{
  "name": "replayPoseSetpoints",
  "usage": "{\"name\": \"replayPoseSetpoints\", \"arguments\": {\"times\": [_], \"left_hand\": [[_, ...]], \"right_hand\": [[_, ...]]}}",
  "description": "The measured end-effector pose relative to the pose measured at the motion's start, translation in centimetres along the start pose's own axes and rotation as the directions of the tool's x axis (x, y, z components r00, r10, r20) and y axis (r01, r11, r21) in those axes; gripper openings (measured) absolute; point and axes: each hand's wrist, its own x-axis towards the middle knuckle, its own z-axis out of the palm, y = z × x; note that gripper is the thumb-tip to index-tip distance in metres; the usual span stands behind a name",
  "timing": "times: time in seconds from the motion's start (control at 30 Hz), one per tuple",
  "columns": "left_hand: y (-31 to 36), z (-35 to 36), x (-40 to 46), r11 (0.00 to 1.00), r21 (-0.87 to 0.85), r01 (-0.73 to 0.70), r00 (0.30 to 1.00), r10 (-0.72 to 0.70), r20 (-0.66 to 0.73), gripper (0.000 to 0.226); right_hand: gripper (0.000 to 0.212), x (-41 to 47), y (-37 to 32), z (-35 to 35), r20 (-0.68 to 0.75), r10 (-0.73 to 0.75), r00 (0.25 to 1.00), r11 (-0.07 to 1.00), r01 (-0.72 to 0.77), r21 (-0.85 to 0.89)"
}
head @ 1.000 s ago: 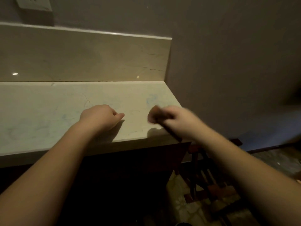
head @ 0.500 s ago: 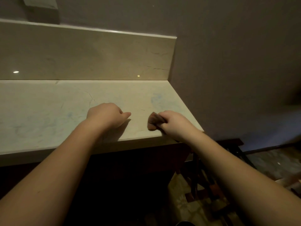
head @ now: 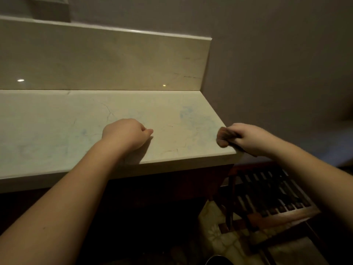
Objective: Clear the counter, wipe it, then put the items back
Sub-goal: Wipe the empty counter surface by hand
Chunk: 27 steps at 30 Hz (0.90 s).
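The pale marble counter (head: 57, 131) runs from the left edge to its right end, with faint blue smears on it. My left hand (head: 125, 135) rests on the counter near the front edge, fingers curled under and holding nothing. At the counter's right end my right hand (head: 250, 139) grips a small bunched brown cloth (head: 224, 137). The cloth touches the counter's right edge.
A marble backsplash (head: 107, 62) stands behind the counter, with a grey wall (head: 277, 64) to the right. Below the counter's right end stands a dark wooden slatted rack (head: 273, 196) on a patterned floor (head: 225, 238). A socket plate (head: 49, 0) sits on the wall at top left.
My right hand has moved the cloth rightwards across the counter to its right edge. The left hand has stayed in place on the counter.
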Motion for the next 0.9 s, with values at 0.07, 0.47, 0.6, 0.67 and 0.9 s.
{"name": "replayPoseSetpoints", "arguments": {"times": [0.07, 0.47, 0.6, 0.67, 0.9], "left_hand": [[0.1, -0.1, 0.2, 1.0, 0.001, 0.002, 1.0, -0.002, -0.007, 0.045], [0.7, 1.5, 0.0, 0.999, 0.045, -0.012, 0.999, 0.014, -0.049, 0.048], [1.0, 1.4, -0.1, 0.998, 0.058, 0.003, 0.999, -0.001, -0.032, 0.049], [1.4, 1.3, 0.1, 0.998, 0.059, 0.033, 0.999, -0.031, -0.04, 0.05], [2.3, 1.0, 0.1, 0.993, 0.084, 0.087, 0.995, -0.083, -0.052, 0.048]], "right_hand": [[0.013, 0.8, -0.2, 0.1, -0.029, 0.015, 0.999, 0.999, -0.014, 0.041], [0.029, -0.6, 0.5, 1.2, 0.007, -0.205, 0.979, 0.974, 0.203, 0.105], [0.015, 3.6, 1.1, 0.4, -0.035, -0.163, 0.986, 0.977, 0.167, 0.136], [0.014, 7.1, 1.5, 0.3, -0.059, -0.133, 0.989, 0.982, 0.14, 0.125], [0.02, 20.3, 2.5, 0.2, -0.137, -0.137, 0.981, 0.984, 0.151, 0.093]]}}
